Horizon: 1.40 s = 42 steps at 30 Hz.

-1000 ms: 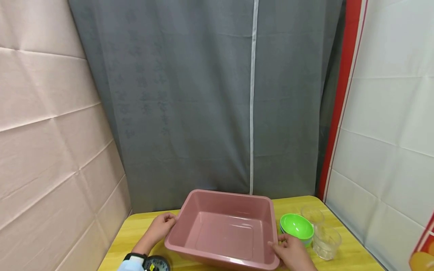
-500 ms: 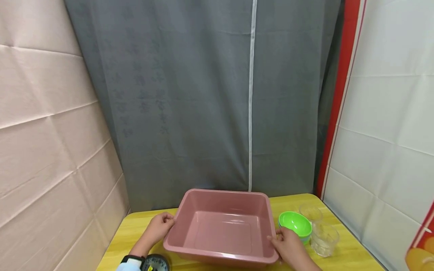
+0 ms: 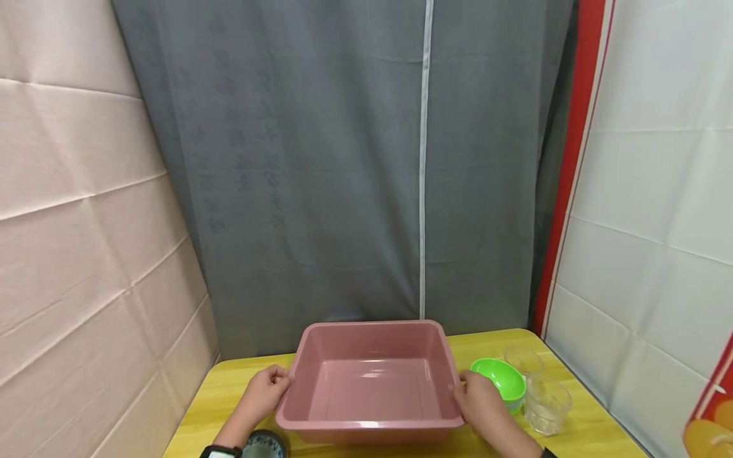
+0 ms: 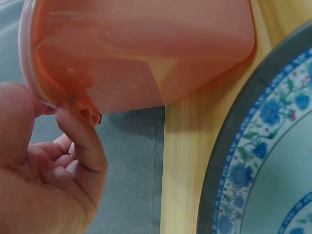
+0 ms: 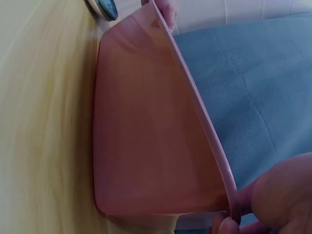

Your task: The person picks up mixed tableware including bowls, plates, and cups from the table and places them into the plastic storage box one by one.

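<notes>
A pink rectangular plastic basin (image 3: 372, 434) stands upright on the table in the head view. My left hand (image 3: 266, 392) pinches its left rim between thumb and fingers; the left wrist view shows that grip close up on the basin's rim (image 4: 27, 53). On the opposite side, my right hand (image 3: 480, 401) grips the right rim, thumb and fingers at the corner end of the edge in the right wrist view. Next to the left forearm lies a plate (image 4: 263, 146) with a dark rim and blue floral band, partly cut off by the frame.
Just right of the right hand sits a green bowl (image 3: 502, 376), stacked on a paler one. Two clear glasses (image 3: 548, 407) stand beside it near the right edge of the yellow wooden table (image 3: 206, 413). A grey curtain (image 3: 321, 191) hangs behind; cloth walls flank both sides.
The basin has turned slightly and shifted a little left, so its front rim now runs nearly level. Both hands moved with it, keeping hold of the rim.
</notes>
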Available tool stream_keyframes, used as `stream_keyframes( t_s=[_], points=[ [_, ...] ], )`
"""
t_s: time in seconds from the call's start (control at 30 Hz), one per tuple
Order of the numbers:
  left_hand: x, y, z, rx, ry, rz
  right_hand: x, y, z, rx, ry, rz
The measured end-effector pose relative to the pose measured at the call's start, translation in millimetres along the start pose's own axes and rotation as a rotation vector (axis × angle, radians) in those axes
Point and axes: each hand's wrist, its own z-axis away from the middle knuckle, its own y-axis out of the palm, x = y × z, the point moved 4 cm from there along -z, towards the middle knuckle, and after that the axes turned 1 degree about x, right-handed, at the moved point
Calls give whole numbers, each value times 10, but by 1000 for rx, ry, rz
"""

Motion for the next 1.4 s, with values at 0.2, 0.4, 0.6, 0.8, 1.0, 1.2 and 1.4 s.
stream_keyframes(
  t_s=[0.2, 0.4, 0.6, 0.8, 1.0, 1.2, 1.4],
  points=[
    [-28, 1, 96, -28, 7, 16, 23, 27, -111, -61, -35, 106],
    [-63, 12, 159, -51, 16, 16, 22, 37, -194, -105, -48, 158],
    [-63, 56, 157, -48, 16, 45, 16, 25, -255, -107, -35, 202],
    [-54, 101, 164, -42, 19, 67, -13, 40, -295, -95, -3, 240],
    [-53, 80, 183, -45, 11, 60, 0, 54, -302, -102, -12, 246],
    [-61, 85, 186, -46, -1, 68, -2, 47, -287, -115, -38, 252],
    [-70, 125, 172, -38, 13, 74, -35, 13, -237, -136, -50, 256]
  ],
)
